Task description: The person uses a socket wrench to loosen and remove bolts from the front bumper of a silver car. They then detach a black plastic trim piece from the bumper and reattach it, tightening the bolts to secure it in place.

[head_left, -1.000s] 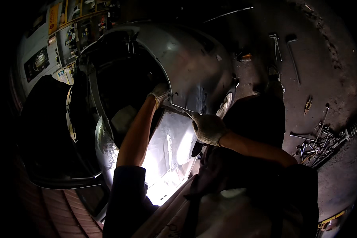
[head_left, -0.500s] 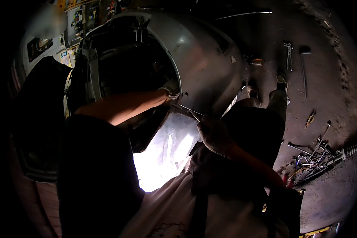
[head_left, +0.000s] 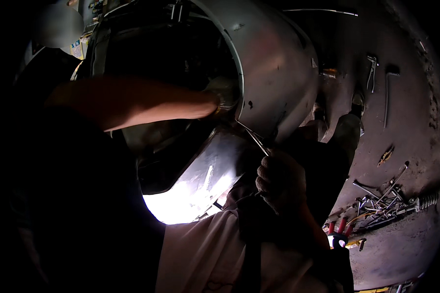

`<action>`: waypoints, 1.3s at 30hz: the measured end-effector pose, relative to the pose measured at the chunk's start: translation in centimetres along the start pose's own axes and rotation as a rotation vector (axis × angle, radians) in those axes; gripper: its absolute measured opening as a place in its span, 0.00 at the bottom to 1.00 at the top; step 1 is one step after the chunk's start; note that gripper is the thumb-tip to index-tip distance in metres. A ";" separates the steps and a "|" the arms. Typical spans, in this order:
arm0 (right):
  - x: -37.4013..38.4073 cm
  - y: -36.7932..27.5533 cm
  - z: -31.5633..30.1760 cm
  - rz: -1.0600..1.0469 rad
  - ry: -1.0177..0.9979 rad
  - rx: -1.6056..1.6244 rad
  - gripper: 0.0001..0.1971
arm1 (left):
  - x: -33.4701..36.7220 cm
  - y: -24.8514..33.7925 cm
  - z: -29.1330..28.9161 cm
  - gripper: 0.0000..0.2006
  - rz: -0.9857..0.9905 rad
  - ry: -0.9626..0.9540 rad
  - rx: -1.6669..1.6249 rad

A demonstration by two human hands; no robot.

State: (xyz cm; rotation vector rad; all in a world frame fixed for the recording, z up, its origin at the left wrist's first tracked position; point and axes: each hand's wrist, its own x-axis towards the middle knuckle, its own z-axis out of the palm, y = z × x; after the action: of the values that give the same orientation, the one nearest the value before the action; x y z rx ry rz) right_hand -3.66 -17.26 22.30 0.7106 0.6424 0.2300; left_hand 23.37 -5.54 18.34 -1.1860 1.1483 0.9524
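My left hand point(head_left: 223, 93), in a light glove, reaches into the dark opening of a grey car body. It lies against the inner side of the panel's edge, and its fingers are lost in shadow. My right hand point(head_left: 281, 176), also gloved, is closed round a thin metal rod tool point(head_left: 257, 139). The tool's shaft slants up to the left, to the lower corner of the curved grey body panel point(head_left: 278, 73). Its handle is hidden in my fist. Below that corner is a brightly lit lower panel point(head_left: 195, 190).
On the floor to the right lie pliers-like tools point(head_left: 372, 73), an L-shaped bar point(head_left: 387, 100) and a heap of metal tools point(head_left: 386, 202) beside a coil spring point(head_left: 427, 201). Red-handled tools point(head_left: 342, 225) are near my right forearm. A long thin strip point(head_left: 322, 10) lies at the back.
My right fist has moved down and right with the rod tool, which now slants more steeply. My left hand stays at the panel's inner edge. The whole view has shifted slightly.
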 end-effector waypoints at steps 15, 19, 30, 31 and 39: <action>0.9 -2.1 1.0 -0.979 -0.305 -1.869 0.18 | 0.4 -0.1 -0.2 0.19 -0.003 0.017 -0.047; -0.1 -0.3 -0.8 -0.258 0.035 -0.766 0.19 | 0.7 0.0 0.1 0.19 -0.004 0.005 -0.055; -1.0 2.5 -4.2 -0.597 -0.309 -0.791 0.40 | 0.9 -1.3 0.4 0.18 0.001 0.014 -0.032; -1.2 2.7 -4.4 -0.579 -0.307 -0.718 0.40 | 0.8 -1.5 0.3 0.18 -0.001 0.015 -0.035; -1.3 3.9 -6.5 -0.673 -0.194 -0.834 0.37 | 0.1 -2.1 0.2 0.17 -0.038 0.018 -0.042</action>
State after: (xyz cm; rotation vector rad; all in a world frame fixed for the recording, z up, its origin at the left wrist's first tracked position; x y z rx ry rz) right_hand -8.66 -11.44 21.76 -0.2975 0.5038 -0.1963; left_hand 25.46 -5.71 18.67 -1.2480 1.1207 0.9424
